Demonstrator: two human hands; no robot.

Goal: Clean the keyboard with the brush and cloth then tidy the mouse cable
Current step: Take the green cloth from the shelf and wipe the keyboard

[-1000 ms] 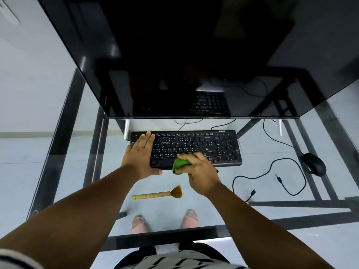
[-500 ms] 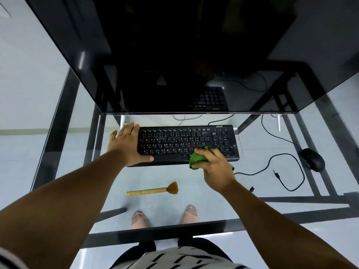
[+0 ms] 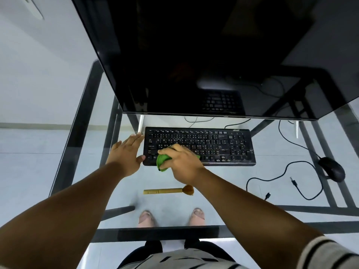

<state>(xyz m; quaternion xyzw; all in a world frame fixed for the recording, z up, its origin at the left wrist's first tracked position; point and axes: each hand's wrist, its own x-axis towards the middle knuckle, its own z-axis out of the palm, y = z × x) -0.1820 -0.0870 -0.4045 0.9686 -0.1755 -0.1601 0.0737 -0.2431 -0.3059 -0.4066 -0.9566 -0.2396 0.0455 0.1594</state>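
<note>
A black keyboard (image 3: pixel 213 144) lies on the glass desk below the monitor. My right hand (image 3: pixel 180 163) presses a bunched green cloth (image 3: pixel 162 162) onto the keyboard's front left corner. My left hand (image 3: pixel 126 152) lies flat with fingers apart against the keyboard's left end, thumb touching its front corner. A wooden brush (image 3: pixel 167 190) rests on the glass nearer to me, bristles pointing right. The black mouse (image 3: pixel 332 168) sits at the right, and its cable (image 3: pixel 277 176) loops loosely across the glass with the plug end free.
A large dark monitor (image 3: pixel 213 55) overhangs the back of the keyboard. The glass desk (image 3: pixel 242 216) has dark metal frame bars beneath; my feet show through it. Another cable end (image 3: pixel 268 195) lies near the mouse cable.
My right hand has swept the cloth from the keyboard's right-centre front back to its left front corner. My left hand has slid off the keys to the keyboard's left end.
</note>
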